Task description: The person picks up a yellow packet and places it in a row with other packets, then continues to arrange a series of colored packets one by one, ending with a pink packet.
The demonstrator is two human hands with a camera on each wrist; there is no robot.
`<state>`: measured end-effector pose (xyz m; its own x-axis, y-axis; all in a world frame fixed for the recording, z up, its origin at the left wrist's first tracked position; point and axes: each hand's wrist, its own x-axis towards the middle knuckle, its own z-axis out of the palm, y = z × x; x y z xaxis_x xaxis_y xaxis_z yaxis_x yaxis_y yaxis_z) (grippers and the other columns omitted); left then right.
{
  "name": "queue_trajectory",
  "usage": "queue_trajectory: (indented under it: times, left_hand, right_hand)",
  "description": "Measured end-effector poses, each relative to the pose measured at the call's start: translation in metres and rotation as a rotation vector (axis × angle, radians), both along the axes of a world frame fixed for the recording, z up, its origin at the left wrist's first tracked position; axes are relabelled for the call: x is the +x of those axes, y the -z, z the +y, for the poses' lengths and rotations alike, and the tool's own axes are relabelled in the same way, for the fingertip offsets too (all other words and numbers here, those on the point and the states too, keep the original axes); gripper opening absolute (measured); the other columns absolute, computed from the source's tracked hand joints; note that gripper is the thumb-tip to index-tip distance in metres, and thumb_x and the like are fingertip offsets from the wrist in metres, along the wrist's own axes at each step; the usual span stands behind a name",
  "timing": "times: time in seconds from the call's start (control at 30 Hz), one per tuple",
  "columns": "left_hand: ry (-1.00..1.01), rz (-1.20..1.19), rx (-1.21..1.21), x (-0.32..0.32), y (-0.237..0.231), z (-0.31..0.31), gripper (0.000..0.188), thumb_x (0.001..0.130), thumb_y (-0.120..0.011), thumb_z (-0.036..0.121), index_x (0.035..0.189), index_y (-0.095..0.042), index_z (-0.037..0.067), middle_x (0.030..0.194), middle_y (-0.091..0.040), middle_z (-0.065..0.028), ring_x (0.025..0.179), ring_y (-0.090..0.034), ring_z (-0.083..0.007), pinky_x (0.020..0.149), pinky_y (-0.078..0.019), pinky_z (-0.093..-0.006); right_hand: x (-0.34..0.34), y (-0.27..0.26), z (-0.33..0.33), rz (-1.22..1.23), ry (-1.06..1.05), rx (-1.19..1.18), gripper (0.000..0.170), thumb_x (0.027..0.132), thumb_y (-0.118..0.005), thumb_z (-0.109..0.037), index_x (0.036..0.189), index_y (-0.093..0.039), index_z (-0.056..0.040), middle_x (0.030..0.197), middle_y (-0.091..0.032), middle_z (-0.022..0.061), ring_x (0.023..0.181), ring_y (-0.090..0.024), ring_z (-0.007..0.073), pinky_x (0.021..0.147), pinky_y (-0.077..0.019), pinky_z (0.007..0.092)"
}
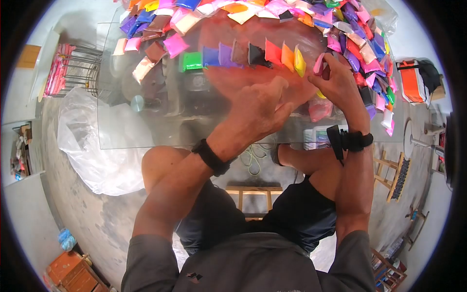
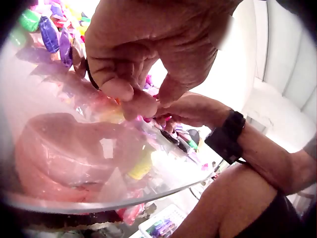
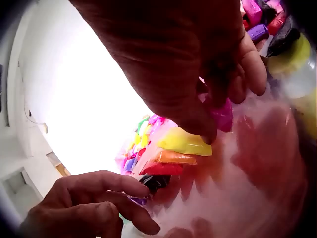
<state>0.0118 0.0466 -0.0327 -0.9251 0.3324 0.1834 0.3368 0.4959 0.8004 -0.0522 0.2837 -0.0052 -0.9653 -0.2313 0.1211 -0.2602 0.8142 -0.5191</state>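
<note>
A row of small clay-like packets stands on the glass table [image 1: 160, 131]: green [image 1: 192, 61], blue, purple, brown, black [image 1: 258, 55], red [image 1: 273, 52], orange [image 1: 287, 57] and yellow [image 1: 299, 62]. Just right of the yellow one, my right hand [image 1: 340, 82] pinches a pink packet [image 1: 319, 64] between thumb and fingers. In the right wrist view the pink packet [image 3: 224, 116] shows below the fingertips, close to the yellow packet [image 3: 185, 142]. My left hand [image 1: 260, 104] hovers in front of the row with loosely bent fingers and holds nothing.
A heap of many-coloured packets [image 1: 357, 46] curves along the table's back and right side. Under the glass are a reddish bag [image 1: 320, 109] and a white basket [image 1: 309, 138]. Clear plastic sheeting [image 1: 92, 146] lies to the left, below the table edge.
</note>
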Motion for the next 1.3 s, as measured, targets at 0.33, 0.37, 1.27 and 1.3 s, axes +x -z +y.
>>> queue_trajectory:
  times: [0.33, 0.37, 1.27, 1.3]
  left_hand:
    - [0.012, 0.015, -0.088, 0.002, 0.002, 0.001, 0.028, 0.088, -0.072, 0.023, 0.107, -0.064, 0.004, 0.089, -0.071, -0.0198, 0.086, -0.070, -0.0411, 0.075, -0.0545, -0.0468]
    - [0.018, 0.019, -0.082, 0.003, 0.002, 0.001, 0.028, 0.088, -0.072, 0.023, 0.107, -0.064, 0.004, 0.089, -0.071, -0.0197, 0.087, -0.070, -0.0415, 0.075, -0.0543, -0.0473]
    - [0.026, 0.154, 0.009, 0.002, 0.010, 0.003, 0.026, 0.092, -0.071, 0.024, 0.089, -0.058, 0.002, 0.077, -0.066, -0.0221, 0.075, -0.066, -0.0438, 0.064, -0.0489, -0.0510]
    - [0.031, 0.154, 0.033, 0.002, 0.010, 0.003, 0.026, 0.092, -0.071, 0.024, 0.089, -0.057, 0.002, 0.078, -0.066, -0.0221, 0.075, -0.066, -0.0439, 0.064, -0.0489, -0.0510]
  right_hand:
    - [-0.014, 0.008, -0.001, -0.049, -0.088, -0.006, 0.035, 0.083, -0.077, -0.018, 0.108, -0.060, -0.0006, 0.081, -0.063, 0.0105, 0.072, -0.058, 0.0193, 0.069, -0.0485, 0.0352]
    - [-0.013, 0.007, -0.001, -0.051, -0.085, -0.006, 0.035, 0.083, -0.077, -0.018, 0.108, -0.060, -0.0006, 0.081, -0.063, 0.0105, 0.072, -0.058, 0.0193, 0.069, -0.0485, 0.0352]
    - [-0.009, 0.016, 0.001, 0.005, -0.142, -0.098, 0.033, 0.082, -0.076, -0.010, 0.108, -0.059, 0.0014, 0.086, -0.067, 0.0160, 0.078, -0.066, 0.0270, 0.073, -0.0514, 0.0383]
    - [-0.009, 0.017, 0.001, 0.036, -0.158, -0.092, 0.033, 0.082, -0.076, -0.011, 0.107, -0.059, 0.0012, 0.085, -0.067, 0.0159, 0.077, -0.066, 0.0274, 0.073, -0.0511, 0.0385]
